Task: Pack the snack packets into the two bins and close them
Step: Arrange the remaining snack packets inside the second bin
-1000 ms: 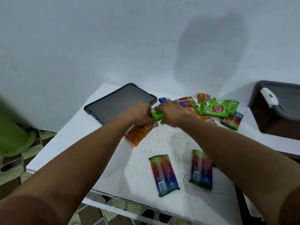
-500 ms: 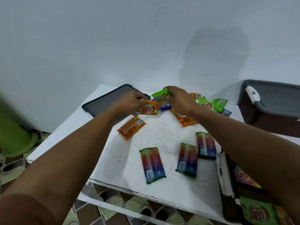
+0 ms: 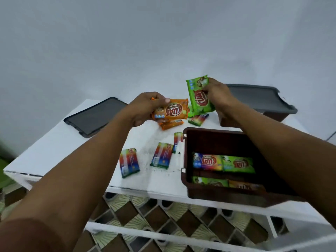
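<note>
Head view | bench [image 3: 72, 148] carried several loose packets [image 3: 129, 162] | near brown bin [image 3: 218, 140] part-filled, lid off; far bin [image 3: 258, 100] lidded | left hand [image 3: 145, 108] fingers gripped orange packet [image 3: 172, 111], right hand [image 3: 218, 95] fingers green packet [image 3: 198, 95], both above bench

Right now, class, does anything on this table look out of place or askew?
Nothing spilled or damaged. The lid lies at the far left, well apart from the open bin, and loose packets lie askew on the table.
</note>
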